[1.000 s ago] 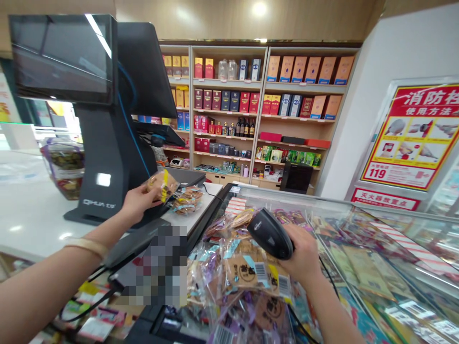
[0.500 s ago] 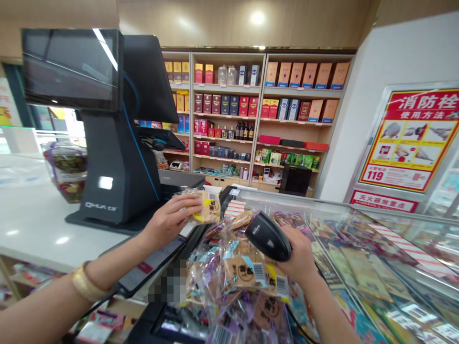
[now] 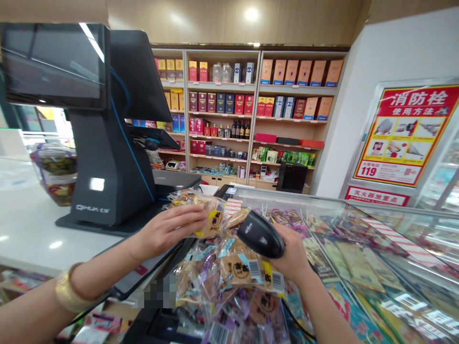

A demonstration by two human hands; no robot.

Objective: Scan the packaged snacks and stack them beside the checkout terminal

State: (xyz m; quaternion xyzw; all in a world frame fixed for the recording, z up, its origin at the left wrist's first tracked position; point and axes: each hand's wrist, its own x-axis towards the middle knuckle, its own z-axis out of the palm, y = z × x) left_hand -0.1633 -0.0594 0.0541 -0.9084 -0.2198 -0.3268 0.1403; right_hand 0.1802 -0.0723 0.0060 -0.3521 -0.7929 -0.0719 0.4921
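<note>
My left hand (image 3: 175, 228) has its fingers over a clear-wrapped biscuit packet (image 3: 215, 219) with yellow print; the thumb is hidden. More wrapped biscuits (image 3: 186, 196) show just behind those fingers. In my right hand (image 3: 292, 253) is a black barcode scanner (image 3: 260, 234), its head pointing left towards the packet. Below both hands lies a pile of wrapped round biscuits (image 3: 236, 270), some with barcodes and blue or purple marks facing up. Part of the pile is covered by the scanner.
A dark point-of-sale terminal (image 3: 107, 157) stands on the white counter (image 3: 21, 210) at left, beside a jar (image 3: 57, 172). To the right, a glass display case (image 3: 351, 267) holds packaged snacks. Shelves (image 3: 222, 88) of boxes and bottles line the back wall.
The view has shifted slightly right. My left hand has come nearer the scanner with the biscuit packet, and more wrapped biscuits now show behind it. The scanner stays in my right hand.
</note>
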